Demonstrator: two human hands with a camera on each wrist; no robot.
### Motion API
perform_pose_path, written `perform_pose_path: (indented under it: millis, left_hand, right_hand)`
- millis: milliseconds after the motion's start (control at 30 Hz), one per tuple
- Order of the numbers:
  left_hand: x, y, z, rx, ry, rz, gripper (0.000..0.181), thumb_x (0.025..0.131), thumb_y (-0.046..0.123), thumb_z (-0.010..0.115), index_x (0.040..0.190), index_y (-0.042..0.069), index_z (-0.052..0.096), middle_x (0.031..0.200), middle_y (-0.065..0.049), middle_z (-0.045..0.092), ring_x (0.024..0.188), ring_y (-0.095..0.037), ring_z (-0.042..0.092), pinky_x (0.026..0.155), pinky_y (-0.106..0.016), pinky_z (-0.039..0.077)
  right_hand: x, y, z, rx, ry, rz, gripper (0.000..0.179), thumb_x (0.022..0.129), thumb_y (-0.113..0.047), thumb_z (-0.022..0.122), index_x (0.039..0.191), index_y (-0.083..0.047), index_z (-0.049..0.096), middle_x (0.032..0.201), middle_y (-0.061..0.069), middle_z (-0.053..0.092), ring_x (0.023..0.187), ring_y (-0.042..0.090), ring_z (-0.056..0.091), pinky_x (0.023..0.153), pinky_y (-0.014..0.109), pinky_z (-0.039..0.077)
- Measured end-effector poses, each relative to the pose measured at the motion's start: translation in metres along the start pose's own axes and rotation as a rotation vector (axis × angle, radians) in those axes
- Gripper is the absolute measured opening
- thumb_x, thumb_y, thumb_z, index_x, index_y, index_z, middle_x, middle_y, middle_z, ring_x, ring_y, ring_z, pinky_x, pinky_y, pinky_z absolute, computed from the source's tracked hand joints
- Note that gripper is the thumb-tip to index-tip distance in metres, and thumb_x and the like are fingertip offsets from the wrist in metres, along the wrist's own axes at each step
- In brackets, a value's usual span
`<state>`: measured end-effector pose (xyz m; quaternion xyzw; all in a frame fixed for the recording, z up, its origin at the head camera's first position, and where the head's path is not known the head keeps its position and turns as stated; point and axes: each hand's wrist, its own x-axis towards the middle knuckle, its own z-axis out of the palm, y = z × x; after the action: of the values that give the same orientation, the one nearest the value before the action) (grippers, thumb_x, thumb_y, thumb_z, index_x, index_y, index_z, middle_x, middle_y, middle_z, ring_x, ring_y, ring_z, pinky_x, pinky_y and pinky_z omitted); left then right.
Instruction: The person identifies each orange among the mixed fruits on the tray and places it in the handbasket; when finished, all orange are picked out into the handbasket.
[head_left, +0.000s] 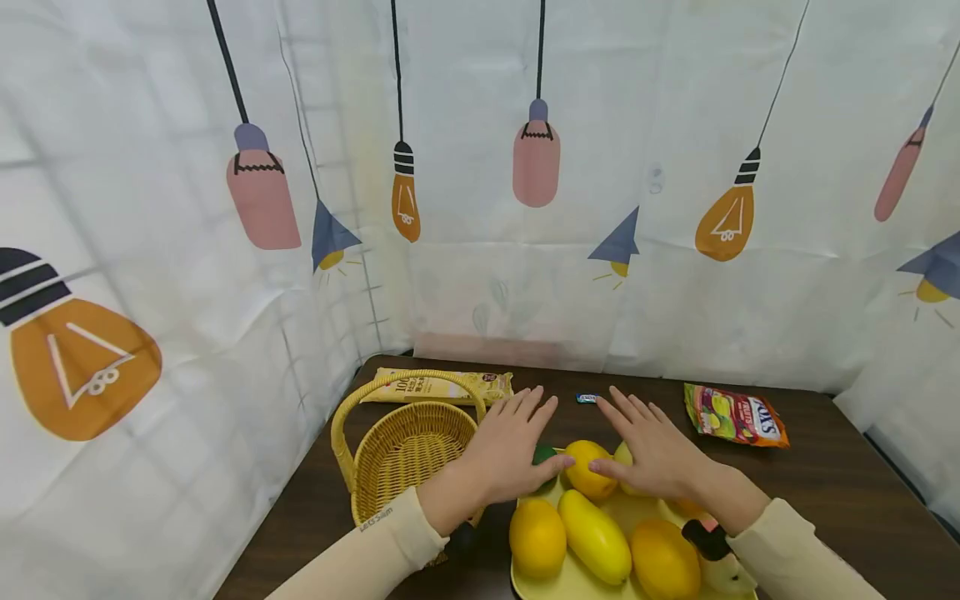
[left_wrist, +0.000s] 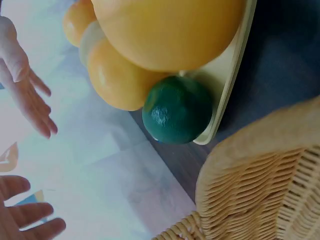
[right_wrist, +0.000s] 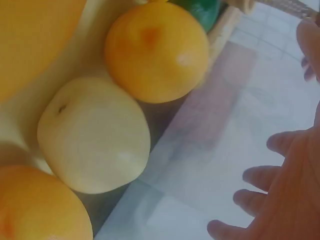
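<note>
My left hand (head_left: 498, 446) and right hand (head_left: 660, 450) are held up over the far part of a yellow tray (head_left: 551, 586), palms down. Fingers are straight and spread, with nothing held, and the thumbs point toward each other. Between the thumbs shows an orange (head_left: 590, 469). A green fruit (left_wrist: 177, 110) lies at the tray's corner, and a pale pear (right_wrist: 95, 135) sits beside the orange. Nearer on the tray are a long yellow fruit (head_left: 595, 537) and two big orange-yellow fruits (head_left: 537, 537). Left of the tray stands a wicker basket (head_left: 362, 475), partly behind my left forearm.
Behind the basket's raised handle (head_left: 341, 425) lies a long yellow packet (head_left: 442, 387). A small blue wrapped piece (head_left: 587, 398) sits at the table's back, and a colourful sweets bag (head_left: 735, 415) on the right. White curtain (head_left: 465, 283) hangs close behind the dark table (head_left: 847, 483).
</note>
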<state>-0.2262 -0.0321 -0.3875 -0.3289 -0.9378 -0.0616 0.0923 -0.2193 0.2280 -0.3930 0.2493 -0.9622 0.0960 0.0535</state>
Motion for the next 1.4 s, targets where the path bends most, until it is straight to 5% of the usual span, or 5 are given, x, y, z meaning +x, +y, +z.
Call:
perform_pose_path:
  millis: [167, 367, 733, 1100, 1400]
  left_hand:
    - [-0.026, -0.001, -0.003, -0.113, 0.209, 0.044, 0.063, 0.098, 0.062, 0.039, 0.139, 0.017, 0.054, 0.145, -0.003, 0.049, 0.131, -0.021, 0.049, 0.102, -0.042, 0.043]
    - [-0.059, -0.016, -0.002, -0.264, 0.661, 0.054, 0.015, 0.092, 0.022, 0.066, 0.105, 0.016, 0.073, 0.112, 0.001, 0.069, 0.103, -0.015, 0.065, 0.083, -0.033, 0.053]
    - [-0.119, -0.07, -0.009, -0.351, 1.375, -0.129, 0.016, 0.089, 0.0, 0.055, 0.092, -0.013, 0.063, 0.092, -0.026, 0.058, 0.08, -0.022, 0.052, 0.077, -0.023, 0.039]
    - [-0.133, -0.099, 0.009, -0.584, 1.193, -0.52, 0.043, 0.085, -0.013, 0.059, 0.127, -0.012, 0.048, 0.12, -0.016, 0.052, 0.104, -0.007, 0.046, 0.082, -0.02, 0.034]
    - [-0.146, -0.13, 0.052, -0.665, 0.867, -0.839, 0.018, 0.096, 0.015, 0.063, 0.111, 0.006, 0.066, 0.105, -0.006, 0.067, 0.082, 0.006, 0.053, 0.067, -0.014, 0.041]
  right_hand:
    - [-0.014, -0.003, -0.002, 0.078, 0.035, 0.013, 0.085, 0.089, -0.063, 0.057, 0.153, -0.012, 0.032, 0.158, 0.017, 0.027, 0.136, 0.045, 0.036, 0.105, 0.064, 0.029]
    - [-0.031, -0.009, 0.001, 0.187, 0.08, 0.065, 0.068, 0.091, -0.049, 0.064, 0.145, -0.013, 0.046, 0.153, 0.013, 0.038, 0.128, 0.042, 0.048, 0.096, 0.058, 0.043]
    - [-0.057, -0.013, 0.012, 0.385, 0.202, 0.201, 0.053, 0.094, -0.043, 0.063, 0.136, -0.012, 0.056, 0.145, 0.009, 0.049, 0.124, 0.036, 0.052, 0.091, 0.056, 0.047]
    - [-0.072, 0.01, 0.01, 0.432, 0.257, 0.279, 0.049, 0.096, -0.032, 0.064, 0.139, -0.012, 0.052, 0.139, 0.015, 0.053, 0.123, 0.043, 0.05, 0.092, 0.065, 0.041]
    - [-0.087, 0.051, 0.002, 0.512, 0.209, 0.391, 0.055, 0.098, -0.032, 0.06, 0.145, -0.006, 0.043, 0.14, 0.029, 0.047, 0.12, 0.053, 0.05, 0.086, 0.054, 0.05]
